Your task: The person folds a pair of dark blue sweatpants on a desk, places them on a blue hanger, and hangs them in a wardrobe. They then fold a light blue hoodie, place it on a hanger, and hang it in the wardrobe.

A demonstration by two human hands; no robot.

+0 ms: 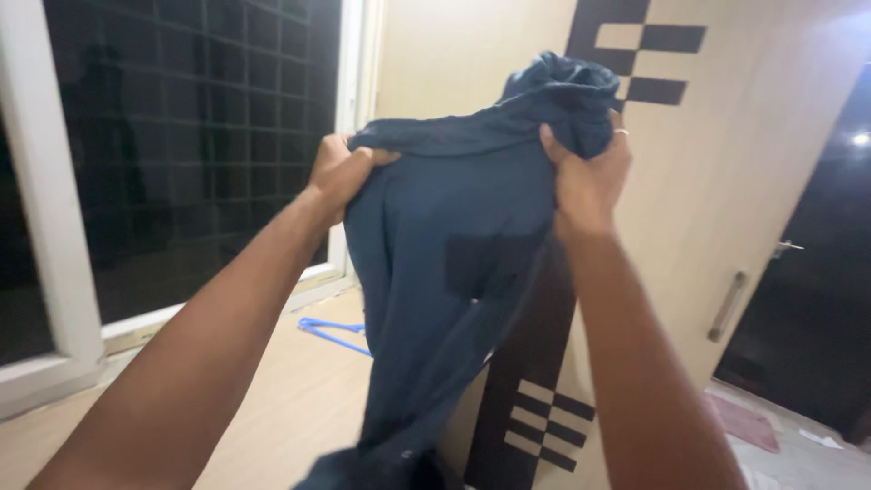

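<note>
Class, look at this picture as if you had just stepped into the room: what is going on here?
A person holds up a dark blue garment in both bare hands. The left hand grips one side of its top edge, and the right hand, with a ring on one finger, clutches the bunched cloth on the other side. The rest hangs down in front of a pale wardrobe. A blue hanger lies on the surface below, near a dark window.

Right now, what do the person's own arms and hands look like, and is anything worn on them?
Both forearms are bare, with no sleeves, watch or gloves in view. The left hand wears nothing that shows. The right hand has a thin, pale ring on one finger. No markings or bands are visible on either arm.
</note>
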